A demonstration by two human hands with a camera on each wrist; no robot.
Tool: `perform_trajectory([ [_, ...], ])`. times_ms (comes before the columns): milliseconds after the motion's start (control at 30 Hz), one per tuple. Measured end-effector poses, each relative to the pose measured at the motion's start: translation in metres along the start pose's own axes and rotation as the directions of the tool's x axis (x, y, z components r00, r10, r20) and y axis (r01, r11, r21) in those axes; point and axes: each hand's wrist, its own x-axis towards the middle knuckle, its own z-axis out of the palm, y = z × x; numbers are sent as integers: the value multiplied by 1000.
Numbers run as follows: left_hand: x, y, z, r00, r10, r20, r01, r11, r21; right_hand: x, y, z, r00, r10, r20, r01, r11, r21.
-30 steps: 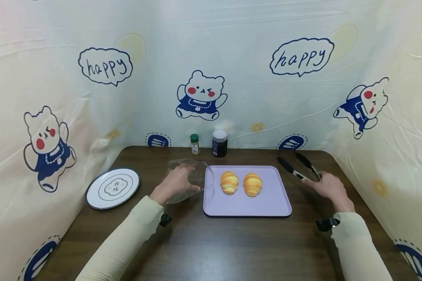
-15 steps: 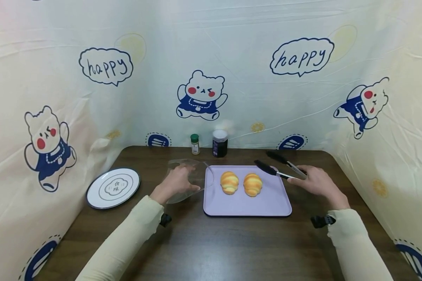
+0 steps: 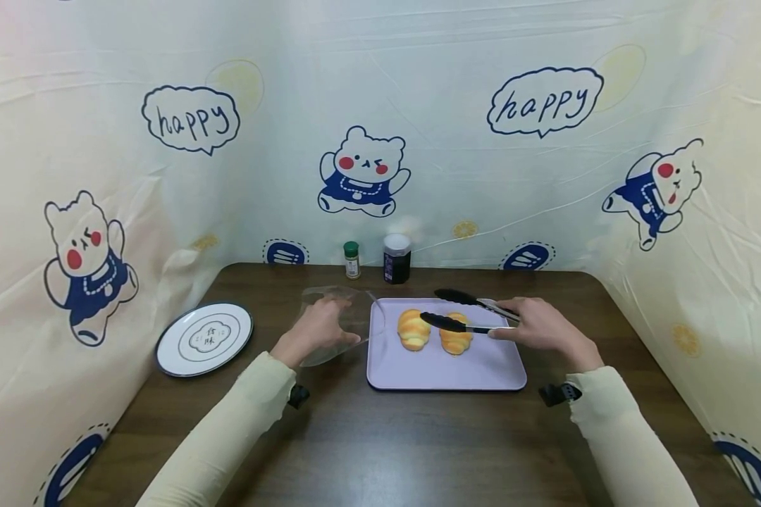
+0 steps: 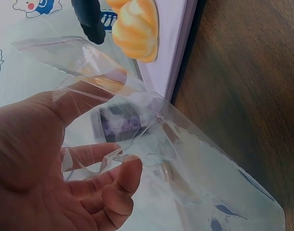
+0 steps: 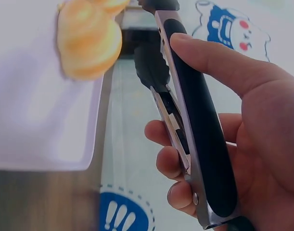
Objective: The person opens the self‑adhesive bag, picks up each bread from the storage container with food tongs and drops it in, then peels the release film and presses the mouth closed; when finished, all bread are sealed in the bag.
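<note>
My left hand (image 3: 320, 325) holds a clear plastic bag (image 4: 223, 178) beside the tray's left edge. Its thumb and forefinger show through the film, spread apart at the mouth, while the other fingers curl. My right hand (image 3: 537, 324) grips black-and-silver tongs (image 5: 199, 125), thumb along one arm and fingers around the other. In the head view the tongs point left above the tray, their black tips parted. One tip overlaps the right-hand bread roll (image 3: 456, 345). Another bread roll (image 3: 412, 331), also golden and ridged, lies left of it. Both rest on the lilac tray (image 3: 444, 374).
A white plate (image 3: 206, 341) with a dark rim lies at the left of the brown wooden table (image 3: 418, 443). Along the back edge stand a small green-capped shaker (image 3: 351, 262) and a dark jar (image 3: 396, 259) with a pale lid. Printed cloth surrounds the table.
My right hand has carried the tongs leftward from the table's right side to above the tray and rolls. My left hand and the bag have stayed in place.
</note>
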Motion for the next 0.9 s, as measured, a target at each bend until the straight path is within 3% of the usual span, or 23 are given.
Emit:
perform_trajectory([
  [367,0,-1,-1,1000,-7,7,7,1000,6,14,-23,5,993,-101,64,103,994,-41],
  [900,0,0,-1,1000,-25,18,25,1000,11,17,-31,9,993,-86,75,93,992,-90],
])
